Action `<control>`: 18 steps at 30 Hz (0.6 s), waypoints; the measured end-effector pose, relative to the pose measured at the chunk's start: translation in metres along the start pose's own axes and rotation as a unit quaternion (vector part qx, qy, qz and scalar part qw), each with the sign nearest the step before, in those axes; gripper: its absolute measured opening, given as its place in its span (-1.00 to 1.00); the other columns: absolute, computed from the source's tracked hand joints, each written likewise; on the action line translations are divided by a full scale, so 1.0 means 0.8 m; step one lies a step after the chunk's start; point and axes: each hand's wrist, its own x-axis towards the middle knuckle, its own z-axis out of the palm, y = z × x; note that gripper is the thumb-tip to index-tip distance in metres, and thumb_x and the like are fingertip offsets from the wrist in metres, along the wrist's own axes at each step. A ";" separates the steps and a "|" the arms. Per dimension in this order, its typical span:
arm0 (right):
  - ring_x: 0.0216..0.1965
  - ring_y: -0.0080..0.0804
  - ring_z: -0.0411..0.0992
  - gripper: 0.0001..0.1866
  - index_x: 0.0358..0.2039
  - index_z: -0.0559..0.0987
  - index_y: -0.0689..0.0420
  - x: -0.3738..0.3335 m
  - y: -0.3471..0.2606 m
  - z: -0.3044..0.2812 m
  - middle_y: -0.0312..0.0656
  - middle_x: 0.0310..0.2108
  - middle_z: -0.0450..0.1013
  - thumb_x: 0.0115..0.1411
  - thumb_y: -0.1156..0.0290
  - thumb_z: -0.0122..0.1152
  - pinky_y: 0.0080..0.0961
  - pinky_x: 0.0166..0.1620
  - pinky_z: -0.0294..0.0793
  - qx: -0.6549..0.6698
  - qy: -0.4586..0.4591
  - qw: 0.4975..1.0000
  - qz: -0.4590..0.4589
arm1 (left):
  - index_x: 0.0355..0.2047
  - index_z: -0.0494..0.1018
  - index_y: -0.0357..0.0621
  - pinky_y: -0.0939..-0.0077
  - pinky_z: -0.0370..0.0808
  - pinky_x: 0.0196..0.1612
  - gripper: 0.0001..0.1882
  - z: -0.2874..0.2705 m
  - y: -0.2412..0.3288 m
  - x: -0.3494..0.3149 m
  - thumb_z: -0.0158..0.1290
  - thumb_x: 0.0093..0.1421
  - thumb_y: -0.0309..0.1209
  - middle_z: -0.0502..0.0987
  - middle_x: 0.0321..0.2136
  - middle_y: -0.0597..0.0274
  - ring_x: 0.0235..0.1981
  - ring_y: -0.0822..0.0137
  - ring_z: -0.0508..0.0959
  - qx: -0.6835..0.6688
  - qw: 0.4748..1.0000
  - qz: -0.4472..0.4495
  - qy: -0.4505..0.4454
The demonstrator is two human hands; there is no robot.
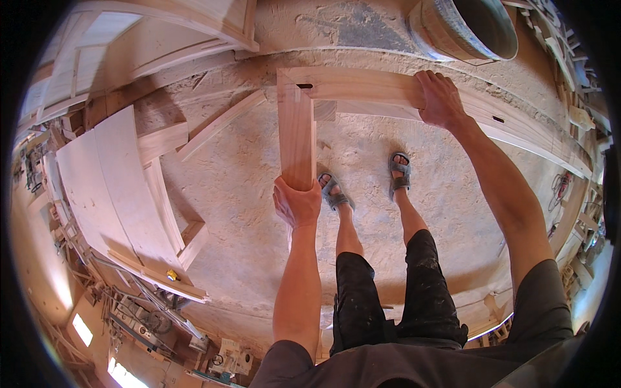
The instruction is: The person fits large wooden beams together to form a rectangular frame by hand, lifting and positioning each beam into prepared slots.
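Note:
My left hand (297,203) is wrapped around the near end of a short pale wooden board (297,142). At its far end this board meets a long wooden rail (369,85) at a right angle, and a dark slot (304,86) shows by that corner. My right hand (442,98) is closed over the rail to the right of the corner, thumb on the near side. The rail runs on to the right, with a second slot (498,119) in it. A small wood block (325,110) shows under the corner.
Wide panels (97,187) and a thin strip (223,124) lie left, with a yellow tape measure (173,275) nearby. A large bucket (462,32) stands at the far right. A framed panel (149,39) is far left. My sandalled feet (400,169) stand on the dusty floor.

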 end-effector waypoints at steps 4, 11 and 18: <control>0.07 0.02 0.44 -0.31 0.08 0.43 0.18 -0.001 0.002 0.003 0.00 0.00 0.48 -0.16 0.59 0.41 -0.12 0.15 0.40 0.005 0.006 1.000 -0.001 | 0.03 0.33 -0.23 -0.08 0.48 0.10 -0.26 0.001 -0.001 -0.001 0.41 -0.04 -0.11 0.54 -0.08 -0.14 0.03 -0.18 0.52 0.006 1.000 0.011 0.003; 0.04 0.04 0.45 -0.33 0.06 0.44 0.18 0.001 0.002 0.003 0.01 -0.03 0.49 -0.17 0.60 0.38 -0.13 0.13 0.42 0.012 0.010 1.000 -0.007 | 0.10 0.27 -0.13 -0.10 0.43 0.19 -0.21 0.002 -0.003 0.000 0.41 -0.04 -0.12 0.53 0.01 -0.15 0.09 -0.19 0.52 -0.006 1.000 -0.002 -0.011; 0.04 0.05 0.46 -0.34 0.06 0.45 0.18 0.001 0.006 0.003 0.02 -0.04 0.49 -0.16 0.58 0.38 -0.10 0.12 0.43 0.007 0.014 1.000 -0.014 | 0.08 0.29 -0.19 -0.09 0.44 0.14 -0.20 0.004 -0.005 0.000 0.42 -0.07 -0.11 0.55 -0.03 -0.17 0.06 -0.20 0.52 -0.005 1.000 0.001 -0.002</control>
